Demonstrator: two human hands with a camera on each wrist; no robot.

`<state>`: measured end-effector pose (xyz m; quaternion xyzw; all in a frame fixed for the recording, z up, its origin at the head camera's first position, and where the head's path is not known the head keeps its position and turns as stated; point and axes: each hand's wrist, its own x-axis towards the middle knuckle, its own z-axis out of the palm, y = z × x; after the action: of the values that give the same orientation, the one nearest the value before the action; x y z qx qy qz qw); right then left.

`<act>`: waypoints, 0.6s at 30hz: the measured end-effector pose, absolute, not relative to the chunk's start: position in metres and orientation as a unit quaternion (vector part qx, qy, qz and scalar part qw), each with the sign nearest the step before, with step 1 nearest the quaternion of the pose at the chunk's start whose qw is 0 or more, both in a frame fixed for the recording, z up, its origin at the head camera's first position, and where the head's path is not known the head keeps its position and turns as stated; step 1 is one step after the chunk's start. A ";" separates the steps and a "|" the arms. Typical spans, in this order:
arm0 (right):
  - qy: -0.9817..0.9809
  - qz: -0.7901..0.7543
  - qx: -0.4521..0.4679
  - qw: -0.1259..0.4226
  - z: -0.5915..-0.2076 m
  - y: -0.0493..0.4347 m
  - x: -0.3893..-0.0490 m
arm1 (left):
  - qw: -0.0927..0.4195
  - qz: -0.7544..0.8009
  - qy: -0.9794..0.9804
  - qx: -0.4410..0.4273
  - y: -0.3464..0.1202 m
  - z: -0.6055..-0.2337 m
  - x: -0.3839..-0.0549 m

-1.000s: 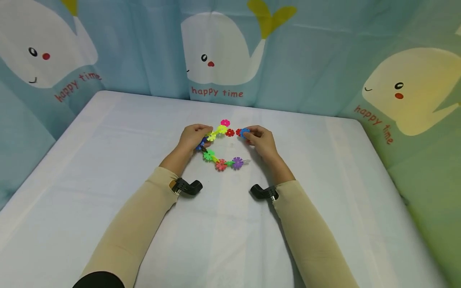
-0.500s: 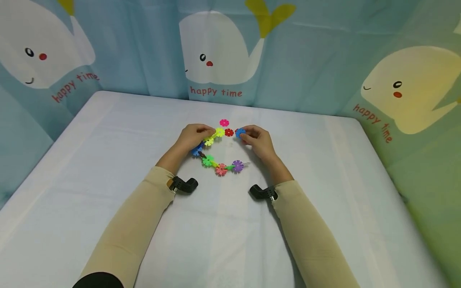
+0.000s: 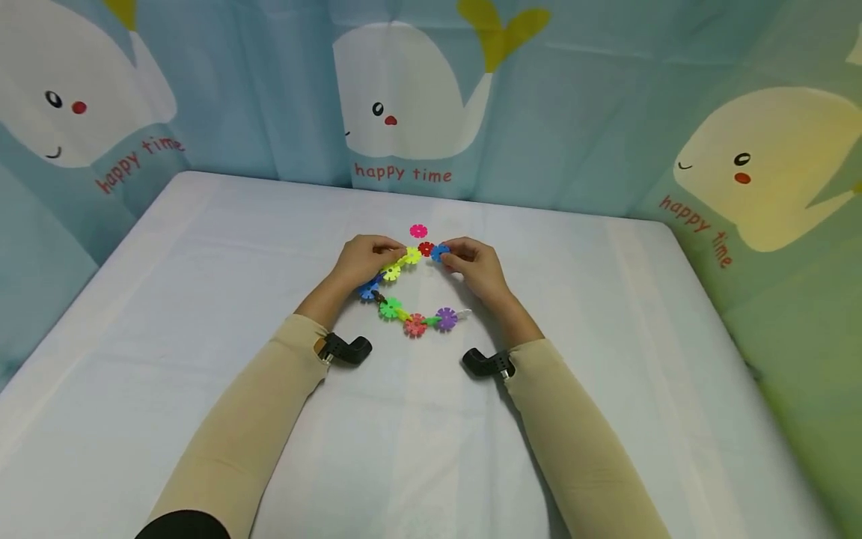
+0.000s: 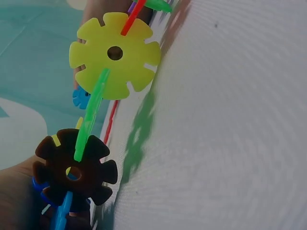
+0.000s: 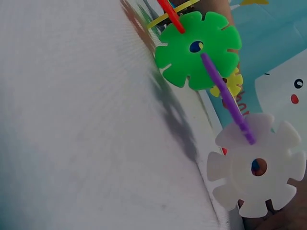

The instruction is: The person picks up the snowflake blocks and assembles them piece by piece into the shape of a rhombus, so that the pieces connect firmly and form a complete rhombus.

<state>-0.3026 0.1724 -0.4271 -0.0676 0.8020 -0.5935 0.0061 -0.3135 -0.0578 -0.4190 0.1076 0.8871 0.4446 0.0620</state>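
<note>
A chain of slotted plastic snowflake discs curves across the table, open on its right side. My left hand point(image 3: 364, 259) pinches its upper part near a yellow disc point(image 3: 412, 256). Lower along the chain come a blue disc point(image 3: 367, 290), a dark brown disc point(image 4: 73, 167), a green disc point(image 3: 390, 308), a salmon disc point(image 3: 414, 326), a purple disc point(image 3: 446, 319) and, at the end, a white disc point(image 5: 256, 165). My right hand point(image 3: 477, 268) pinches a blue disc point(image 3: 440, 252) between thumb and fingers. A red disc point(image 3: 426, 248) appears between the two hands; whether it touches either neighbour I cannot tell.
One loose pink disc point(image 3: 418, 230) lies just beyond the hands. The white-covered table point(image 3: 592, 314) reaches a blue-green curtain point(image 3: 592, 135) printed with whales at the back and sides. Each wrist carries a black camera mount point(image 3: 346, 349).
My right hand has moved left with the blue disc, closing the distance to the red disc and the yellow disc. The chain's upper end has come slightly nearer, its lower discs too.
</note>
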 end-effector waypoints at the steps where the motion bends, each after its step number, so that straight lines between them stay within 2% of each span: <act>1: 0.801 -0.595 -0.067 0.009 -0.427 0.173 -0.303 | 0.063 0.445 0.887 0.106 -0.058 -0.419 -0.313; 18: 0.799 -0.597 -0.065 0.020 -0.429 0.172 -0.305 | 0.056 0.464 0.882 0.056 -0.063 -0.421 -0.312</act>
<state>-0.3046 0.1721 -0.4290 -0.0645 0.7993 -0.5971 0.0203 -0.3121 -0.0628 -0.4215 0.0556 0.8821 0.4643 0.0559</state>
